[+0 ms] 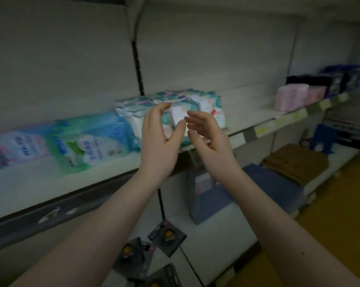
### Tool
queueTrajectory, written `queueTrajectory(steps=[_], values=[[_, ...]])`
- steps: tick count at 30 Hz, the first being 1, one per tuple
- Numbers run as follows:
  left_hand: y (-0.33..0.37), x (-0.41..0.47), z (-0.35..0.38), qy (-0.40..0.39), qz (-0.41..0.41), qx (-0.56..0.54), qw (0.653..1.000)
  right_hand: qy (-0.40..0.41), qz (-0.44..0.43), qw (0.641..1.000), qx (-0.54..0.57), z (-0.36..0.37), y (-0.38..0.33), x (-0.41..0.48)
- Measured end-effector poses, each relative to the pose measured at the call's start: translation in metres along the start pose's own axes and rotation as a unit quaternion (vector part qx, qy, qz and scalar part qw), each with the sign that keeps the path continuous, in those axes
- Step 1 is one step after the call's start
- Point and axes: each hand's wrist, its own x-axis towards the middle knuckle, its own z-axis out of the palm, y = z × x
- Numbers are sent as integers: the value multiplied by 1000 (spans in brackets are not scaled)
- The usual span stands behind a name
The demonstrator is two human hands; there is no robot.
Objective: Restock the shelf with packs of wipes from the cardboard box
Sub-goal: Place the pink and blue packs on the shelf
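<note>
in the middle of the frame the left hand and right hand are raised side by side. their fingers are loosely curved and apart with nothing pinched in either, likely poised to square up the row. just behind them the packs of wipes stand tightly together on the shelf. lower at mid right lies brown cardboard, contents hidden.

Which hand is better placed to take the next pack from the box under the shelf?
Probably the right hand: the box sits just below its wrist, while the left hand is further to the left.
</note>
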Motion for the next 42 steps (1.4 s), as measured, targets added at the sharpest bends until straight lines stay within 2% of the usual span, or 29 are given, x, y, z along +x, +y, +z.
queueTrajectory(steps=[5,11,21,29,34,38,42], values=[[20,-26,68,-68,9,-46,997,63,52,997,-13,-61,26,-37],[43,-73,145,-143,-51,-136,979,128,108,983,-72,-132,47,-92],[70,-191,243,-317,-154,-199,914,255,236,928,-136,-228,79,-225],[67,-286,286,-444,-208,-137,861,320,337,875,-137,-263,91,-315],[56,-347,309,-497,-255,-37,829,348,392,842,-126,-278,108,-366],[34,-390,322,-557,-309,29,770,349,432,824,-117,-285,121,-396],[21,-418,326,-623,-337,123,695,351,461,809,-101,-288,130,-416]])
